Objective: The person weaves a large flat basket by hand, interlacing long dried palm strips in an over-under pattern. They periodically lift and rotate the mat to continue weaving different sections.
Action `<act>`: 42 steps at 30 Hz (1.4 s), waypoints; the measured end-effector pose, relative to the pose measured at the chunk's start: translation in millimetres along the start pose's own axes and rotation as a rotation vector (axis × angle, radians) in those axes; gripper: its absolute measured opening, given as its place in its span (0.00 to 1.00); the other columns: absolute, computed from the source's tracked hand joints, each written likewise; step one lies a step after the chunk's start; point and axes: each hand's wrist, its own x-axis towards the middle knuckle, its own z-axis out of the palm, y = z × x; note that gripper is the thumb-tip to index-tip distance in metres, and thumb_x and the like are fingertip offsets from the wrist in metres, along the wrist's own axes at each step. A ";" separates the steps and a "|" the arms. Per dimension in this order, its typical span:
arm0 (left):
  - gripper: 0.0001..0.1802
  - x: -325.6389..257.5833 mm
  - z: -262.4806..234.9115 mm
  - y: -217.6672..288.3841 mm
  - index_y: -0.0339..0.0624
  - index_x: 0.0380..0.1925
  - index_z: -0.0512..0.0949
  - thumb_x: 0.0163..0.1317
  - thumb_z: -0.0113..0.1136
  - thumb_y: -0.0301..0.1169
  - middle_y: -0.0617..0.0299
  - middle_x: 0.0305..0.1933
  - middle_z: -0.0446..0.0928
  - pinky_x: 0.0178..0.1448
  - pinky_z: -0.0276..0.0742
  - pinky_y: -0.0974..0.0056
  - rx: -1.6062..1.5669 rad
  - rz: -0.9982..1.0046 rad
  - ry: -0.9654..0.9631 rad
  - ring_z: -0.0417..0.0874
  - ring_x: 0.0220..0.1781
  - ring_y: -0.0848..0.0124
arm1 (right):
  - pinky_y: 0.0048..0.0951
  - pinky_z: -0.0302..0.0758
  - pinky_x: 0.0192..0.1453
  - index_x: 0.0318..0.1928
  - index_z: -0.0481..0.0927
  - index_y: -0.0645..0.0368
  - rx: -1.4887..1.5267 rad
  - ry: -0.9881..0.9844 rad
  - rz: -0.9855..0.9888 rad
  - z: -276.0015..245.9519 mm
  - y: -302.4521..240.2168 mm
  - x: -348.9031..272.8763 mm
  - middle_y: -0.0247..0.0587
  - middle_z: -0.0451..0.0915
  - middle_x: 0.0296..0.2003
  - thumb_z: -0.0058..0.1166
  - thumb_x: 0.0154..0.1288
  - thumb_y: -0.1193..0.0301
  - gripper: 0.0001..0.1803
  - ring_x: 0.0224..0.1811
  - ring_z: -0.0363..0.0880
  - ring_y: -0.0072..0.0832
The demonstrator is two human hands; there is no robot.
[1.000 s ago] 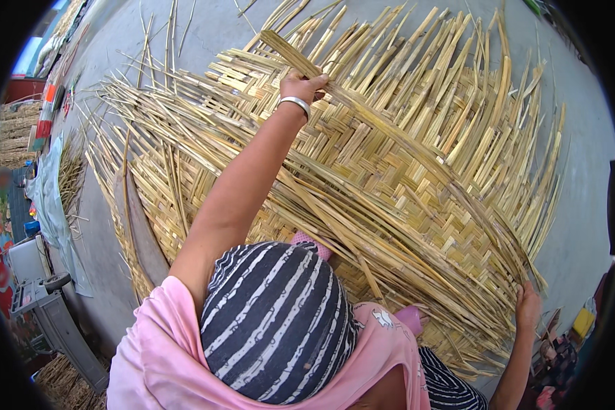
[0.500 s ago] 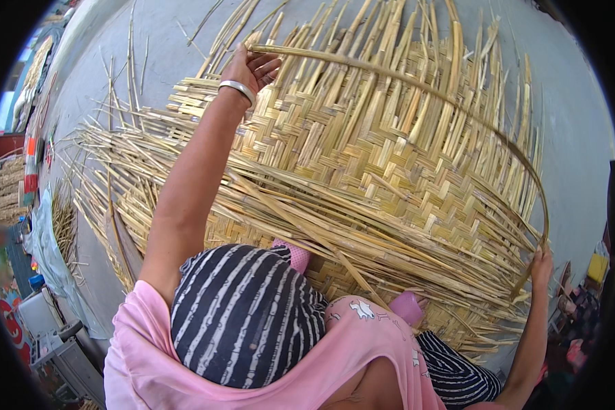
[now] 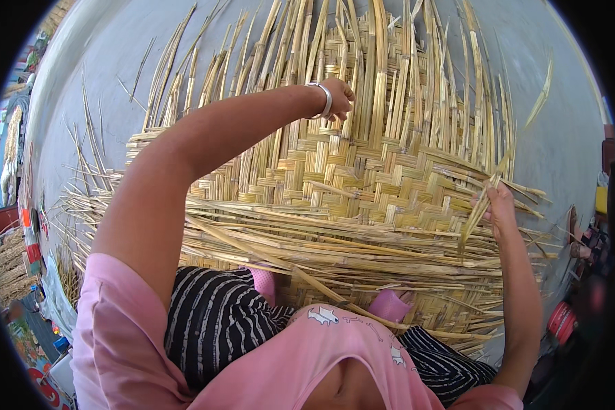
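Note:
A half-woven mat of split cane strips (image 3: 369,174) lies on the floor before me, with long unwoven ends fanning out at the far side. My right hand (image 3: 500,208) is closed on a flat cane strip (image 3: 473,222) over the mat's right edge. Part of that strip points up and away past the hand, and part hangs toward me. Above the far upright strips is my left hand (image 3: 336,99), a silver bangle on its wrist. Its fingers are curled in, and whatever they hold, if anything, is hidden.
Loose long canes (image 3: 307,232) lie across the mat's near part. My feet in pink footwear (image 3: 389,305) rest on the mat. Grey floor (image 3: 560,137) surrounds it. A yellow object (image 3: 600,200) and a red round container (image 3: 562,322) stand at the right.
The long strip stretched between my hands has left that bowed position. My left hand has moved right and nearer; my right hand, gripping a strip, has moved up and left.

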 end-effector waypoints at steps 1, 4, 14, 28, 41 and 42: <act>0.21 13.6 8.3 -3.0 0.33 0.51 0.74 0.56 0.60 0.24 0.53 0.39 0.81 0.31 0.81 0.66 0.091 -0.014 0.071 0.85 0.33 0.69 | 0.24 0.80 0.23 0.48 0.69 0.59 0.014 -0.008 0.026 21.0 -6.6 -3.6 0.45 0.79 0.30 0.42 0.71 0.67 0.11 0.27 0.82 0.30; 0.28 44.1 23.2 -13.9 0.32 0.57 0.69 0.55 0.62 0.25 0.51 0.33 0.82 0.25 0.80 0.67 0.326 0.000 0.100 0.84 0.25 0.69 | 0.26 0.79 0.23 0.48 0.69 0.63 0.040 -0.062 0.034 56.3 -8.6 3.4 0.46 0.79 0.31 0.41 0.71 0.68 0.12 0.27 0.82 0.30; 0.16 22.6 21.9 -38.5 0.38 0.30 0.77 0.48 0.70 0.36 0.55 0.28 0.80 0.37 0.78 0.63 0.334 0.075 0.376 0.82 0.31 0.64 | 0.29 0.78 0.41 0.51 0.67 0.68 0.060 -0.067 -0.161 164.3 -65.5 59.6 0.53 0.78 0.43 0.39 0.71 0.68 0.16 0.40 0.83 0.34; 0.05 58.9 27.3 -29.4 0.36 0.30 0.77 0.56 0.57 0.27 0.62 0.28 0.78 0.31 0.76 0.70 -0.226 0.035 0.106 0.79 0.33 0.76 | 0.26 0.72 0.42 0.58 0.65 0.64 -0.281 0.071 -0.247 206.8 -56.3 142.4 0.40 0.73 0.45 0.39 0.72 0.66 0.19 0.40 0.72 0.24; 0.22 54.1 -2.3 -2.2 0.39 0.37 0.72 0.70 0.40 0.48 0.56 0.31 0.78 0.35 0.81 0.54 -0.794 -0.216 -0.040 0.84 0.36 0.59 | 0.38 0.64 0.64 0.68 0.52 0.64 0.421 -0.236 -0.042 187.0 -88.5 95.4 0.49 0.64 0.61 0.46 0.68 0.64 0.33 0.62 0.65 0.34; 0.21 55.1 -3.2 0.1 0.40 0.37 0.73 0.70 0.40 0.47 0.57 0.31 0.78 0.34 0.81 0.54 -0.780 -0.210 -0.066 0.83 0.35 0.60 | 0.39 0.66 0.64 0.69 0.49 0.64 0.412 -0.215 -0.034 186.9 -96.9 85.7 0.51 0.58 0.65 0.48 0.67 0.65 0.35 0.64 0.63 0.35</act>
